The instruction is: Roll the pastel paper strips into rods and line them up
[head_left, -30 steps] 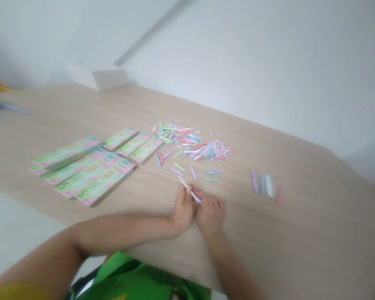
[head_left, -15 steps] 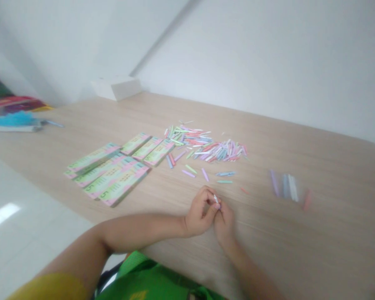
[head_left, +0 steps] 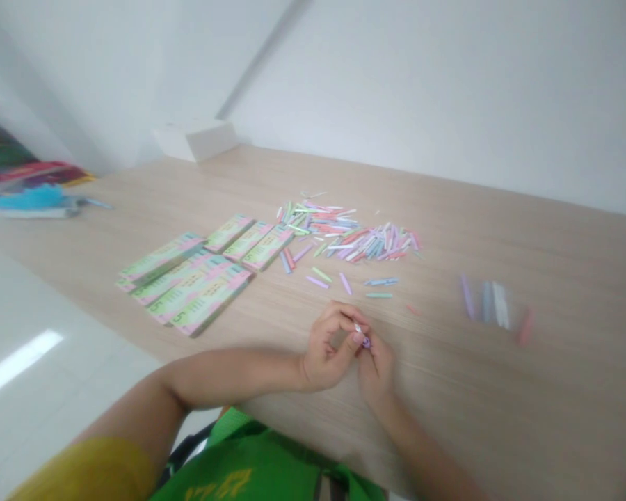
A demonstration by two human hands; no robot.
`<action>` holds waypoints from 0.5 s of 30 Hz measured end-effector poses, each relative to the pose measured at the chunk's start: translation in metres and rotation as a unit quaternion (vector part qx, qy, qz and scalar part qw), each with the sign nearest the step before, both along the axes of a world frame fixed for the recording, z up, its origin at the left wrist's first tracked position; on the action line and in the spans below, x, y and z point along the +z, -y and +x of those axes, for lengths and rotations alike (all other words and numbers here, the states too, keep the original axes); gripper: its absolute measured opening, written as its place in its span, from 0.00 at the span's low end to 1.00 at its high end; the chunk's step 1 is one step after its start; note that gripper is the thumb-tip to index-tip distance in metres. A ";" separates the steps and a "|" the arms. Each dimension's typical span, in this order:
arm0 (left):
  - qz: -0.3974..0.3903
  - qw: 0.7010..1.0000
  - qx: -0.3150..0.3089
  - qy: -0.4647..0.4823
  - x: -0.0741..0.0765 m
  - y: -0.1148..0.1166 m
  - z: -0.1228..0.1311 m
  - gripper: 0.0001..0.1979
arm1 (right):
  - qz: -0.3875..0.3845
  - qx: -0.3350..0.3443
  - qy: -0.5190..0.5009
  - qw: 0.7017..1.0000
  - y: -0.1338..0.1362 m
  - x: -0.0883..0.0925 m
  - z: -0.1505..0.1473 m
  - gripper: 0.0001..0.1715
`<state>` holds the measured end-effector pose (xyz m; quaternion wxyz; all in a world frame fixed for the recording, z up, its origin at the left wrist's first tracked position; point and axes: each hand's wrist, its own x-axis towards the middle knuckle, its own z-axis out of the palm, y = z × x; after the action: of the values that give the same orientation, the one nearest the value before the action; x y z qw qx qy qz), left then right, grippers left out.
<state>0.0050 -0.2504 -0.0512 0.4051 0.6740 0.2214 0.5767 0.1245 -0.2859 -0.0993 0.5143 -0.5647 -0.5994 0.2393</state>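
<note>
My left hand (head_left: 327,350) and my right hand (head_left: 377,363) meet over the near part of the table. Thumb and fingertips of the left hand pinch a small white-tipped stick (head_left: 358,328). Just below it, between the fingers of both hands, a small round purple piece (head_left: 366,342) shows. The right hand's fingers are closed around this purple piece, partly hidden. Whether the two pieces are joined I cannot tell. Beyond the hands lie several loose pastel sticks, such as a purple stick (head_left: 346,283), a green stick (head_left: 379,295) and blue sticks (head_left: 381,282).
A heap of pastel sticks (head_left: 378,243) lies mid-table. Left of it are several flat green-and-pink packs (head_left: 209,299) marked 5. More sticks, among them a white one (head_left: 501,306), lie at right. A white box (head_left: 195,139) stands near the wall, colourful bags (head_left: 31,188) far left.
The view has shifted slightly. Both hands stay together in nearly the same place; the fingers have turned a little, and the purple piece shows more plainly between them.
</note>
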 end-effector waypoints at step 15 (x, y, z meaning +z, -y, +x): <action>0.044 0.986 -0.023 -0.157 -0.005 -0.013 0.010 0.06 | -0.018 -0.094 -0.152 0.984 0.000 -0.003 0.011 0.23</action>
<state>0.0154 -0.2374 -0.0561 0.3485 0.7781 0.2411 0.4637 0.1350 -0.2856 -0.1023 0.6094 -0.5847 -0.4542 0.2838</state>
